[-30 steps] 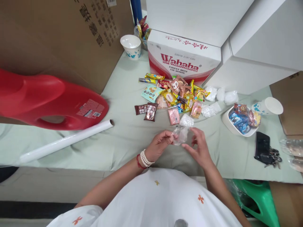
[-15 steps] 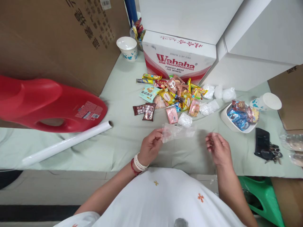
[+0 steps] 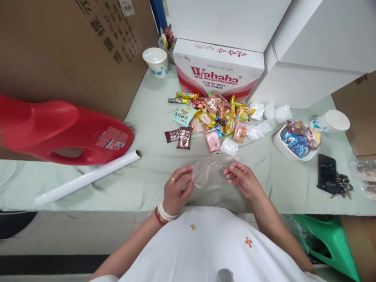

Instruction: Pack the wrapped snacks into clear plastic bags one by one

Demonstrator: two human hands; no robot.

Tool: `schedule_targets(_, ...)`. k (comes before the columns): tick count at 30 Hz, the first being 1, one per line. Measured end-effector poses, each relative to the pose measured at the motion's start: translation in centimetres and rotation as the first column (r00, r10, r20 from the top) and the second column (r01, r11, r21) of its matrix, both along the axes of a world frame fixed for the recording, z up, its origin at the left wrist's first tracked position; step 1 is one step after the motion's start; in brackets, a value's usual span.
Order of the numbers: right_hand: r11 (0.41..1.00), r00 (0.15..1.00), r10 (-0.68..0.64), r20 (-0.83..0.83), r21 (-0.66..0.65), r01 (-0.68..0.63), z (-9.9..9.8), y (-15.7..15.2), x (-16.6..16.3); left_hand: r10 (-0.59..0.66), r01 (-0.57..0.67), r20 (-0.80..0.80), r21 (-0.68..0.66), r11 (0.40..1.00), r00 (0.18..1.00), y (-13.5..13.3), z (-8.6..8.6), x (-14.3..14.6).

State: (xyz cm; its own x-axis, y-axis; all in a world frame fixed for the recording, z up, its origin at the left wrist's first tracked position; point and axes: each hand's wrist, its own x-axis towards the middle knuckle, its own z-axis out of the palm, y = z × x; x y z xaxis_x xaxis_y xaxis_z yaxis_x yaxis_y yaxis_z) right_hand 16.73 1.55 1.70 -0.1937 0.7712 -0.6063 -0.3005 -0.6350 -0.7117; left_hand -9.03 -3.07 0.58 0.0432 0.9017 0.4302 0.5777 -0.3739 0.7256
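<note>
between curled left fingers and pinched right fingers, clear plastic

Glossy plastic film, matt brown cardboard box

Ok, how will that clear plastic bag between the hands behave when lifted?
The clear plastic bag is probably floppy, judging by its creases. It's likely light, since the film looks thin enough to see through. Its shiny surface may be slippery.
</note>
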Motion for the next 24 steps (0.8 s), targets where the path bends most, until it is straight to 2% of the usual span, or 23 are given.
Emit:
schedule_targets(2,0.996,0.997,0.074,-0.007,-0.056,-0.074,-0.2,-0.4,-0.4,-0.142,0.148,-0.086,0.059,0.987,0.986,-0.5,-0.6,-0.4)
schedule_targets(5,0.986,0.989,0.146,-0.017,-0.078,-0.147,-0.4,-0.7,-1.8,-0.383,0.396,-0.125,0.101,0.913,0.915,-0.9,-1.1,-0.2)
schedule_targets(7,0.995,0.995,0.101,0.017,-0.012,-0.101,-0.5,-0.8,-2.6,-0.431,0.438,-0.089,0.082,0.895,0.898,-0.9,-1.1,0.0)
schedule_targets(8,0.997,0.998,0.061,0.033,0.034,-0.062,-0.5,-0.8,-2.9,-0.398,0.401,-0.061,0.043,0.915,0.915,-0.9,-1.0,0.1)
schedule_targets(10,0.992,0.998,-0.027,0.055,0.126,0.020,-0.4,-0.8,-2.9,-0.222,0.220,-0.010,-0.096,0.971,0.975,-0.9,-1.1,-0.1)
schedule_targets(11,0.986,0.996,-0.058,0.066,0.161,0.047,-0.3,-0.9,-2.8,-0.113,0.111,0.000,-0.185,0.977,0.994,-1.0,-1.2,-0.2)
schedule_targets(13,0.984,0.993,-0.067,0.102,0.173,0.048,-0.1,-1.0,-2.6,0.037,-0.038,-0.011,-0.322,0.946,0.999,-1.0,-1.5,-0.6)
schedule_targets(14,0.989,0.992,-0.040,0.118,0.144,0.023,-0.1,-1.1,-2.6,0.056,-0.061,-0.023,-0.341,0.938,0.998,-1.1,-1.7,-0.7)
schedule_targets(16,0.998,0.991,0.043,0.129,0.037,-0.048,-0.1,-1.2,-2.8,-0.004,-0.009,-0.047,-0.267,0.964,0.999,-1.4,-2.0,-0.9)
schedule_targets(18,0.993,0.985,0.115,0.126,-0.044,-0.110,-0.4,-1.3,-3.4,-0.148,0.140,-0.063,-0.123,0.982,0.987,-1.8,-2.1,-1.0)
schedule_targets(20,0.992,0.985,0.123,0.119,-0.031,-0.120,-0.7,-1.4,-4.0,-0.273,0.272,-0.051,-0.032,0.962,0.961,-2.1,-2.0,-1.0)
schedule_targets(21,0.994,0.987,0.110,0.113,-0.002,-0.110,-0.9,-1.4,-4.1,-0.274,0.273,-0.027,-0.035,0.961,0.961,-2.3,-1.9,-0.9)
schedule_targets(22,0.995,0.990,0.095,0.104,0.024,-0.098,-1.0,-1.4,-4.2,-0.220,0.220,0.013,-0.076,0.972,0.975,-2.4,-1.9,-0.9)
schedule_targets(24,0.996,0.994,0.073,0.080,0.040,-0.077,-1.2,-1.5,-4.1,0.016,0.021,0.138,-0.261,0.965,0.990,-2.4,-2.0,-0.8)
